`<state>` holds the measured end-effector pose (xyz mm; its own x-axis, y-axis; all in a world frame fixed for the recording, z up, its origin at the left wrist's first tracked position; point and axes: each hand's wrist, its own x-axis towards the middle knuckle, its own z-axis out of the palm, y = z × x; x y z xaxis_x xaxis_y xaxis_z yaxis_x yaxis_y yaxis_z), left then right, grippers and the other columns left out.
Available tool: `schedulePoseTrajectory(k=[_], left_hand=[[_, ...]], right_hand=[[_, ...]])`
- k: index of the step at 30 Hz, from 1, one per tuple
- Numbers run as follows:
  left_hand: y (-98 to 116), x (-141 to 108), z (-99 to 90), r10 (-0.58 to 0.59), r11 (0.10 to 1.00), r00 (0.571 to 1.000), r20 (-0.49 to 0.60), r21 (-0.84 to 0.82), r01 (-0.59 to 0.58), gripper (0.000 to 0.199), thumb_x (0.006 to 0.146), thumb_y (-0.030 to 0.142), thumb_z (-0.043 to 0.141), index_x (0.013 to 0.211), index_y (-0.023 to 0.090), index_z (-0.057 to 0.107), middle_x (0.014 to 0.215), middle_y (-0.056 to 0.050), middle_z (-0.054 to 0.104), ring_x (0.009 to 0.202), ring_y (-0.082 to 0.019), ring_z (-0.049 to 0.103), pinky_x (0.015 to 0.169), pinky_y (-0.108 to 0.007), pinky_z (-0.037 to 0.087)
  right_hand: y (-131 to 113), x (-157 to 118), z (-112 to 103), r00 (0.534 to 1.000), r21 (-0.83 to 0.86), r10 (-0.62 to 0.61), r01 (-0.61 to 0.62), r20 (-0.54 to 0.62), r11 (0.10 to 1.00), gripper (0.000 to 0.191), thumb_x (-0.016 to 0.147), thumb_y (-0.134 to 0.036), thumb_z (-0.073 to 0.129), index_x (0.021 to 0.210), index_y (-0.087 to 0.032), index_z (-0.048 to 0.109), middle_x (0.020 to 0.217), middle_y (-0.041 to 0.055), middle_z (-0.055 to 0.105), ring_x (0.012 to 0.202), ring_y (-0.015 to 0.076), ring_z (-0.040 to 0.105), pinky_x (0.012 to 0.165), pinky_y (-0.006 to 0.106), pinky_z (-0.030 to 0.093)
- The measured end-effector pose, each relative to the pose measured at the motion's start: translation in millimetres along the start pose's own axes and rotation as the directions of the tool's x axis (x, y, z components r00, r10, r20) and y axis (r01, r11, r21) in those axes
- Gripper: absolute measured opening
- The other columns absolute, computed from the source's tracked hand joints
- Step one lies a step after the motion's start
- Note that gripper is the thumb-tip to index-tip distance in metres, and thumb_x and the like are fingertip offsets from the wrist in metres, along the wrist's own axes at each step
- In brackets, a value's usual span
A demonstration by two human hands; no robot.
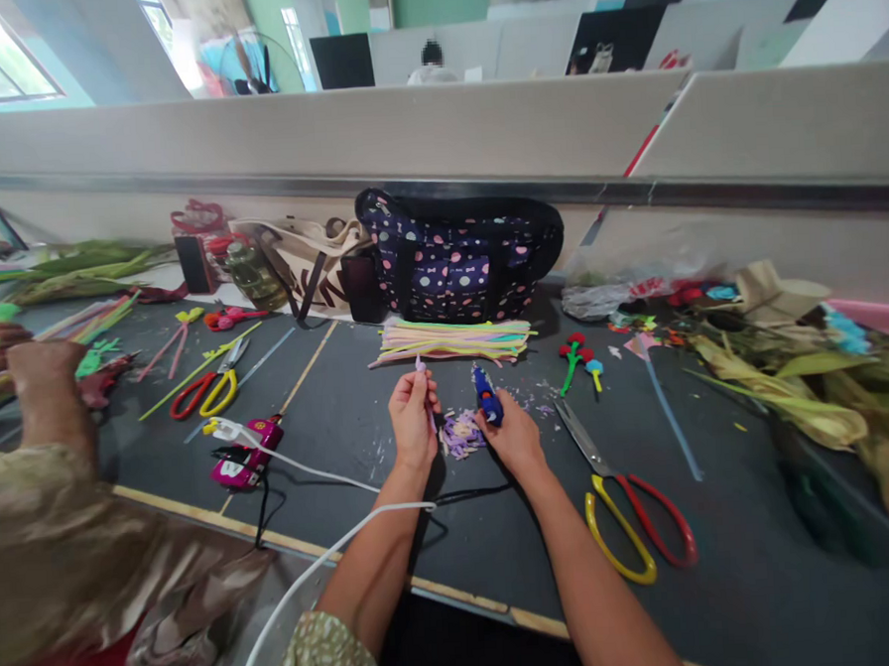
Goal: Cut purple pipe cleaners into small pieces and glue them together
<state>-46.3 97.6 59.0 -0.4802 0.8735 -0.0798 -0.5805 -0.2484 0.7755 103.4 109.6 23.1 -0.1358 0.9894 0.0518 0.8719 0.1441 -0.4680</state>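
My left hand point(414, 414) is closed around a thin purple stem point(420, 366), its tip pointing up between thumb and fingers. In my right hand point(515, 434) is a dark blue glue gun point(488, 398), held over the table. Between and just beyond the two hands lies a small heap of purple and cream cut pieces point(463, 434). Behind them rests a bundle of pastel pipe cleaners point(456, 340). Large scissors point(608, 473) with yellow and red handles lie spread to the right of my right hand.
A dark patterned bag point(471, 262) stands at the back. Red-flowered pieces point(574, 356) and dried husks point(805, 384) lie right. Small scissors point(220, 383) and a magenta glue gun point(248, 455) with a white cable lie left, near another person's arm point(52, 393).
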Motion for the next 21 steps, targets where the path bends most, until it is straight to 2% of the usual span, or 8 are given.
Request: schedulePoseTrajectory(k=[7, 9, 11, 13, 16, 18, 21], left_hand=[[-3.2, 0.4, -1.2, 0.009, 1.0, 1.0, 0.012, 0.01, -0.009, 0.028, 0.069, 0.037, 0.072, 0.079, 0.015, 0.059, 0.066, 0.003, 0.056, 0.047, -0.003, 0.045, 0.04, -0.015, 0.035], [-3.6, 0.5, -1.1, 0.006, 1.0, 1.0, 0.019, 0.02, -0.007, 0.028, 0.07, 0.037, 0.071, 0.08, 0.015, 0.059, 0.065, 0.003, 0.055, 0.046, -0.003, 0.045, 0.04, -0.015, 0.035], [-3.9, 0.3, -0.7, -0.004, 1.0, 1.0, 0.028, 0.028, 0.004, 0.028, 0.07, 0.037, 0.071, 0.08, 0.015, 0.059, 0.065, 0.003, 0.056, 0.046, -0.003, 0.045, 0.04, -0.014, 0.036], [-4.5, -0.6, -0.1, -0.035, 0.998, 0.998, 0.057, 0.044, 0.033, 0.027, 0.07, 0.037, 0.071, 0.08, 0.014, 0.059, 0.066, 0.002, 0.058, 0.047, -0.003, 0.046, 0.041, -0.014, 0.036], [-6.5, -3.2, 1.1, -0.12, 0.99, 0.984, 0.135, 0.094, 0.108, 0.029, 0.069, 0.039, 0.071, 0.079, 0.014, 0.06, 0.071, 0.0, 0.062, 0.049, -0.004, 0.05, 0.043, -0.015, 0.039], [-8.5, -5.3, 1.8, -0.193, 0.976, 0.963, 0.187, 0.14, 0.168, 0.031, 0.068, 0.04, 0.072, 0.078, 0.014, 0.06, 0.077, -0.003, 0.066, 0.052, -0.005, 0.053, 0.044, -0.016, 0.041], [-11.6, -7.9, 2.0, -0.301, 0.946, 0.918, 0.258, 0.205, 0.252, 0.033, 0.068, 0.042, 0.071, 0.079, 0.013, 0.059, 0.088, -0.008, 0.068, 0.058, -0.008, 0.058, 0.046, -0.017, 0.045]], right_hand=[[-8.4, 1.1, -1.7, 0.998, -0.062, 0.001, 0.003, 0.057, 0.998, 0.03, 0.076, -0.029, 0.057, 0.104, -0.023, 0.052, 0.092, 0.0054, 0.065, 0.084, 0.0195, 0.061, 0.063, 0.025, 0.035], [-5.4, 0.0, -3.4, 1.0, 0.023, 0.014, -0.014, 0.025, 1.0, 0.027, 0.077, -0.032, 0.056, 0.103, -0.022, 0.053, 0.087, 0.0055, 0.066, 0.082, 0.0195, 0.062, 0.064, 0.025, 0.037], [-0.5, -1.5, -5.0, 1.0, 0.196, 0.003, 0.003, -0.027, 0.981, 0.025, 0.079, -0.037, 0.054, 0.098, -0.022, 0.054, 0.082, 0.0048, 0.066, 0.076, 0.019, 0.062, 0.064, 0.026, 0.039], [3.9, -2.9, -5.7, 0.998, 0.439, -0.02, 0.046, -0.064, 0.898, 0.024, 0.078, -0.042, 0.054, 0.09, -0.021, 0.054, 0.078, 0.003, 0.065, 0.07, 0.0174, 0.062, 0.064, 0.026, 0.042], [6.4, -3.5, -5.9, 0.999, 0.74, 0.049, -0.015, -0.024, 0.673, 0.029, 0.072, -0.047, 0.061, 0.081, -0.02, 0.054, 0.07, 0.0011, 0.063, 0.063, 0.0172, 0.062, 0.059, 0.026, 0.045], [5.1, -3.3, -7.2, 0.993, 0.821, 0.112, -0.084, 0.025, 0.564, 0.034, 0.065, -0.048, 0.066, 0.078, -0.019, 0.055, 0.065, 0.0007, 0.061, 0.06, 0.0175, 0.061, 0.055, 0.026, 0.044], [1.3, -3.6, -12.8, 0.984, 0.85, 0.172, -0.13, 0.047, 0.511, 0.038, 0.058, -0.048, 0.071, 0.074, -0.017, 0.057, 0.062, 0.0012, 0.06, 0.056, 0.0156, 0.057, 0.053, 0.027, 0.044]])
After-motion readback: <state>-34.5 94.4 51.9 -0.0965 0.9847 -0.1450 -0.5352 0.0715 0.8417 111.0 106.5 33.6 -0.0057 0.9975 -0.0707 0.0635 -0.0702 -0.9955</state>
